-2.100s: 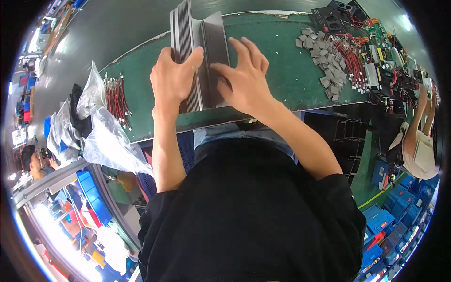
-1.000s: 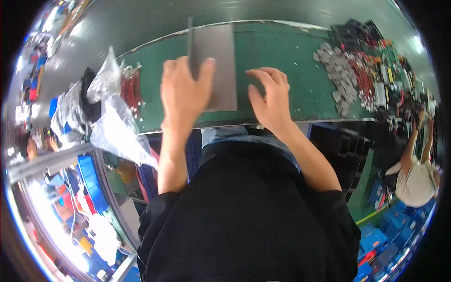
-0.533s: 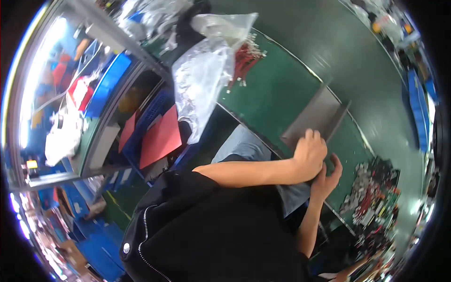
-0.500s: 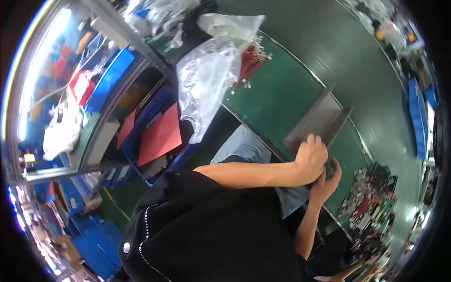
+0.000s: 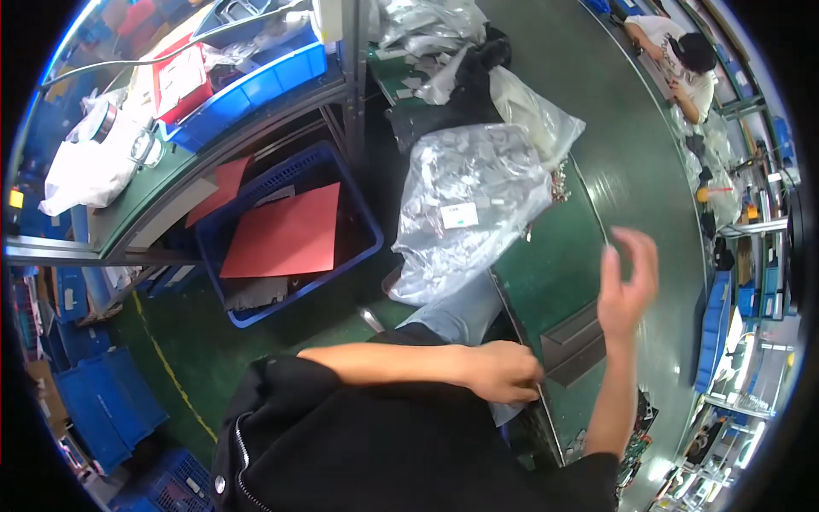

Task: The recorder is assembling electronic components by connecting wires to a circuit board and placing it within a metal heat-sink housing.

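Note:
My left hand [image 5: 502, 372] is curled closed by the near edge of the green table [image 5: 546, 256]; anything inside its fingers is hidden. Just to its right lies a dark grey channel-shaped piece [image 5: 573, 346] with raised sides, flat on the tabletop. My right hand [image 5: 630, 286] is lifted above the table beyond that piece, thumb and fingers apart, with nothing between them. A large clear plastic bag [image 5: 478, 200] with a white label covers the left part of the table, over some small parts at its right edge.
A blue crate [image 5: 354, 247] with red sheets [image 5: 286, 230] stands on the floor at left, beside a shelf with a blue bin [image 5: 256, 90]. Another person [image 5: 682, 64] sits at far right. Small loose parts [image 5: 636, 435] lie near my right forearm.
The view has swung left. My left hand has drawn back from the grey channel piece to the table edge. My right hand has risen away, its fingers spread. Another person has come into view.

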{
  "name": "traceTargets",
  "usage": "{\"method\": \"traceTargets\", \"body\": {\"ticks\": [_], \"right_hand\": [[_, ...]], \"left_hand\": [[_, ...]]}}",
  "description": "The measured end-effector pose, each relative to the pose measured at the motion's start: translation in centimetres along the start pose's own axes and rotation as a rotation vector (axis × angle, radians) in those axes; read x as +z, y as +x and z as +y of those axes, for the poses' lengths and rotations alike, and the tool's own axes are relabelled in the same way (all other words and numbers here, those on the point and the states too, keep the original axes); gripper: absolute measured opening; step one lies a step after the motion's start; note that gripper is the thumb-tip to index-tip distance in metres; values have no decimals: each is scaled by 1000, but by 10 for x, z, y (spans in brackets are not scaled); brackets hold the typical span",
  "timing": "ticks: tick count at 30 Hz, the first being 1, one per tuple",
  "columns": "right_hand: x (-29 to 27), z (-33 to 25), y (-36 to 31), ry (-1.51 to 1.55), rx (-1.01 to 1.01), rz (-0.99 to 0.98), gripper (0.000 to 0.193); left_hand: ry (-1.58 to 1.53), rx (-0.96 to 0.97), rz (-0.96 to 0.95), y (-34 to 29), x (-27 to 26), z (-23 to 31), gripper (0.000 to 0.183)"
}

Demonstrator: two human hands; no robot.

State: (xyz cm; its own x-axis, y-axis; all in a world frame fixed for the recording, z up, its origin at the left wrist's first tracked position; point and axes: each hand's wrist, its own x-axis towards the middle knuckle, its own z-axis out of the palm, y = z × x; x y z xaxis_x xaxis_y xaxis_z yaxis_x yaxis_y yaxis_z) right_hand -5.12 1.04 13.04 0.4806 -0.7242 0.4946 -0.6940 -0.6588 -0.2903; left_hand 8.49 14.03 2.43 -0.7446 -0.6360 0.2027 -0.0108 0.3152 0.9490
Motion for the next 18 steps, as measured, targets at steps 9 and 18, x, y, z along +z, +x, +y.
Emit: {"method": "traceTargets", "body": {"ticks": [9,18], "right_hand": [[234,-51,248,-72,-476,-272,33],[303,-30,331,-127,-834,-504,20]], "left_hand": [[-497,-512,131,-211,-101,-33,46],[-916,-648,902,-310,-60,-93,46]]}}
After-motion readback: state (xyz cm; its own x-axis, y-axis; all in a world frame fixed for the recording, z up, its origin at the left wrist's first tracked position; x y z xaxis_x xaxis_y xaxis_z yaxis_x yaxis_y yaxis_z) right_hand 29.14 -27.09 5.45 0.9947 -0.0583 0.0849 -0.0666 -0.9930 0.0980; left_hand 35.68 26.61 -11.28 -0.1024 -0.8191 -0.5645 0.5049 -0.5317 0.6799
